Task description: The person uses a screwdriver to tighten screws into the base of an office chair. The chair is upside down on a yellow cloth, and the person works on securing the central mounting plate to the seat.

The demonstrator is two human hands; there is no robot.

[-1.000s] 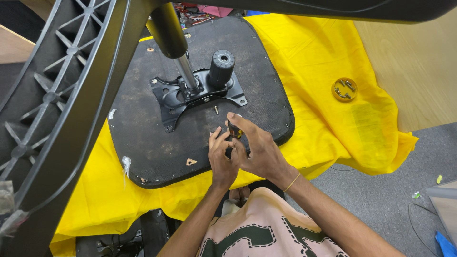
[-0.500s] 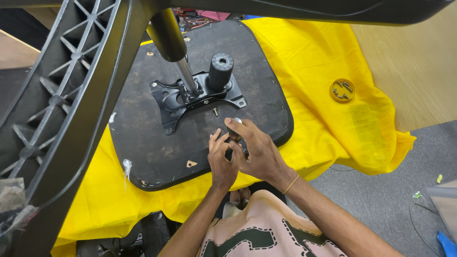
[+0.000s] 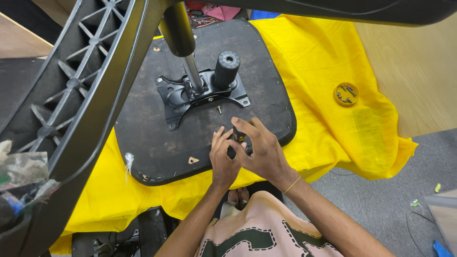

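Here the upturned black chair seat (image 3: pixel 157 143) lies on a yellow cloth (image 3: pixel 333 123), its metal mechanism plate (image 3: pixel 200 95) bolted near the middle with the gas cylinder (image 3: pixel 183 47) standing in it. A chair base leg (image 3: pixel 81 104) looms over the left side. Both hands meet over the seat's near edge: the right hand (image 3: pixel 262 152) pinches a small dark tool (image 3: pixel 237 135) between thumb and fingers, and the left hand (image 3: pixel 223 159) curls in beside it, touching it. What the left fingers hold, I cannot tell. Likely best to keep the tool upright and steadied by both hands. 1 loose screw (image 3: pixel 219 110) stands by the plate; a small yellow dish (image 3: pixel 346 93) holds more.
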